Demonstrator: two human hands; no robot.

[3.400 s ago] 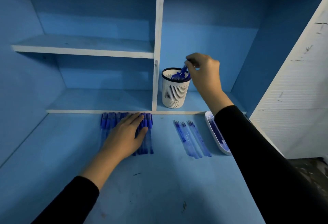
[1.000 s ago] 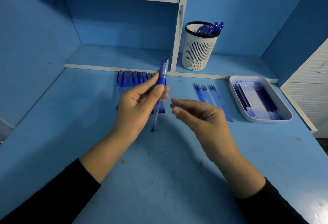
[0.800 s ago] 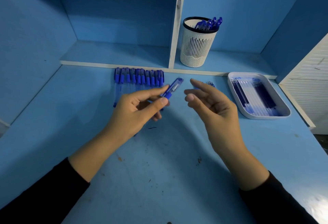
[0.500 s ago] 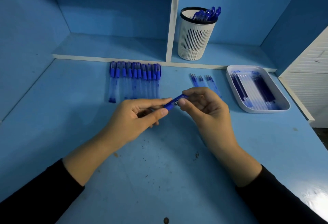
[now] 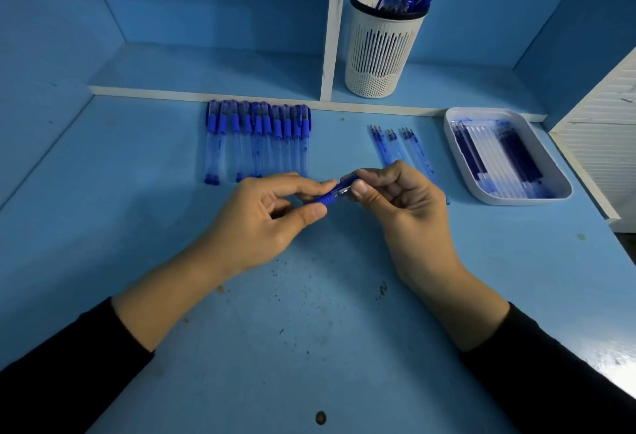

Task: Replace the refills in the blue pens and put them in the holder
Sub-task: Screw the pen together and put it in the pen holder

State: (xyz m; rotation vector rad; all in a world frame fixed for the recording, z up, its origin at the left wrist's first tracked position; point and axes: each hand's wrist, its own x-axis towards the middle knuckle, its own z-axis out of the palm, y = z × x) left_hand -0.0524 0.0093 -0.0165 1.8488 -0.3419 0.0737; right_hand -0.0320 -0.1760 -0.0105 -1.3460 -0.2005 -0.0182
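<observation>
Both hands on 1 blue pen above the desk.
The left hand pinches its grip; the right hand pinches the other end, fingers curled.

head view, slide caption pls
Left hand and right hand pinch one blue pen in front of a row of pens and a white holder.

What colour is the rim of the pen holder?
The rim is black, on a white pen holder; head view.
</observation>
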